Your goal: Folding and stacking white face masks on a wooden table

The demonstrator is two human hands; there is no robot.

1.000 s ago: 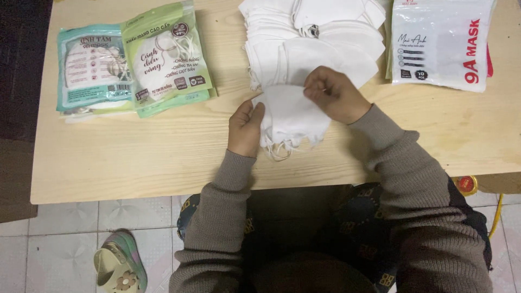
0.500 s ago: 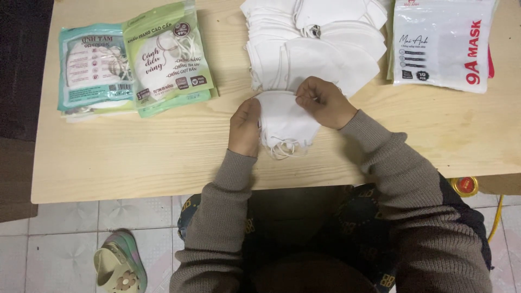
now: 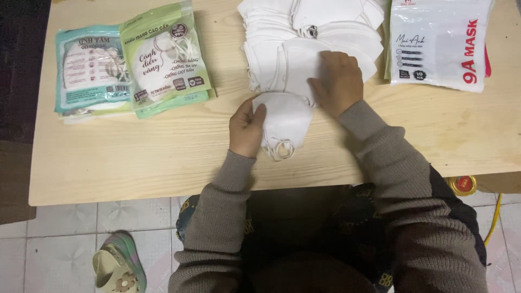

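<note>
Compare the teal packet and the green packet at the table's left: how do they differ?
The green packet lies on top, overlapping the teal packet, which sits partly underneath. The green packet is tilted; the teal packet lies nearly square to the table edge. Both are flat, sealed mask packets.

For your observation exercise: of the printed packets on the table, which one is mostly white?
The white packet at the table's far right, with red lettering down its side. The other two, the teal packet and green packet, overlap at the left.
</note>
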